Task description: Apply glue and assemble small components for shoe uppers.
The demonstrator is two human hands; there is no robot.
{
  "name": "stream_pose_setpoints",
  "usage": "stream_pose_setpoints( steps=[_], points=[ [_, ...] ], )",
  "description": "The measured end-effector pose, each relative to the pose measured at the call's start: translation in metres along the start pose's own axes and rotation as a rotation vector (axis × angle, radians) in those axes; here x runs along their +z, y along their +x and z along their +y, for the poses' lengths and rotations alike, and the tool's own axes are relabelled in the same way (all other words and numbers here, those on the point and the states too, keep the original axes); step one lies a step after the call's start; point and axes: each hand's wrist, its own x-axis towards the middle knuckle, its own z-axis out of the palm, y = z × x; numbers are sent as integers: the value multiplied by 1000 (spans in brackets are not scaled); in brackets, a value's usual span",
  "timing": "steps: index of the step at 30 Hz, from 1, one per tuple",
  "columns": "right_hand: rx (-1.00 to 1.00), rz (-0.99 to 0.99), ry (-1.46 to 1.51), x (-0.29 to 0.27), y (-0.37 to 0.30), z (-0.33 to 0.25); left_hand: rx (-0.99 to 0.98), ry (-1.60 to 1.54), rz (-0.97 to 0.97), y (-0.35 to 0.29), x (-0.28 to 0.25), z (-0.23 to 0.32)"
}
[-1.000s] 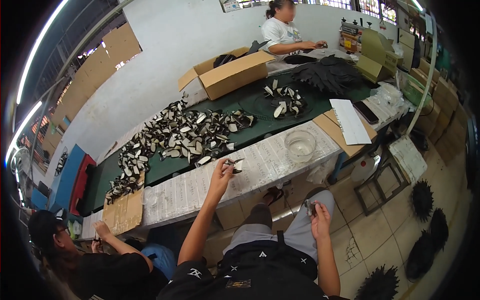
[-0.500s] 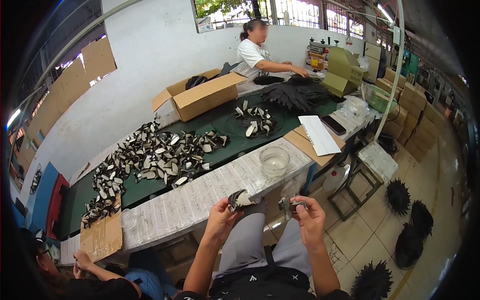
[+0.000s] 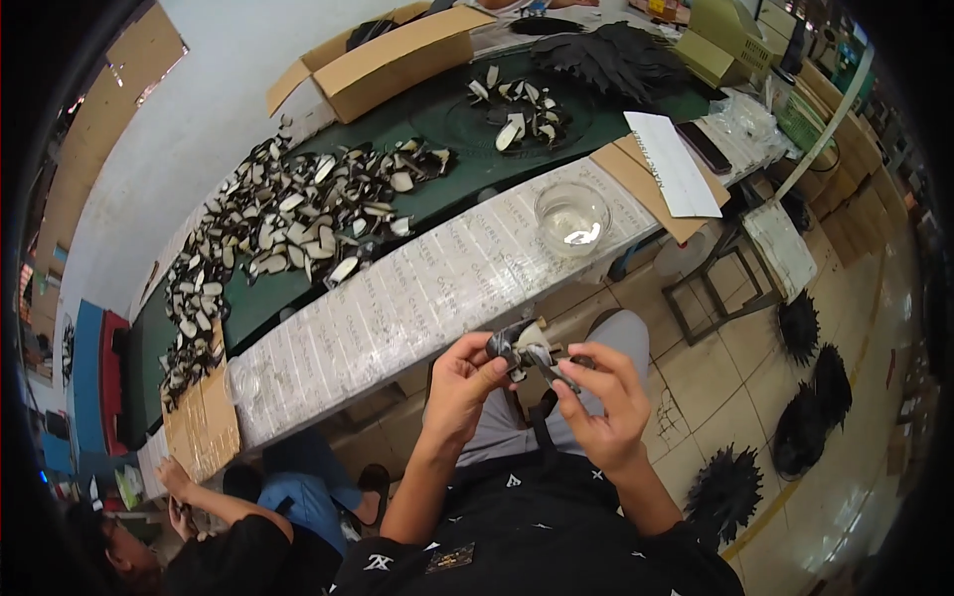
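Above my lap, my left hand is closed on a small black-and-cream curved piece, with the thumb along its lower side. My right hand is pinched around a small dark grey object whose kind I cannot make out. The two held things meet or overlap between my fingertips; blur hides whether they touch. Many similar black-and-cream pieces lie heaped on the green belt beyond. A smaller cluster of these pieces sits farther right on it.
A clear round bowl stands on the pale wrapped ledge before me. An open cardboard box, black cut sheets and a phone lie beyond. A co-worker sits at left. Black bundles lie on the floor at right.
My hands have come together, bringing the right hand's object up against or close to the black-and-cream piece. The view has tilted downward, so the bench appears higher.
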Motion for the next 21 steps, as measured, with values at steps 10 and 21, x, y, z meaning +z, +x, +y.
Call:
stream_pose_setpoints(
  steps=[10,21],
  points=[
    [70,-31,-146,23,15,25,-175,-13,-1,36,-13,-1],
    [583,111,448,27,30,51,-254,-69,6,70,-21,-6]
  ],
)
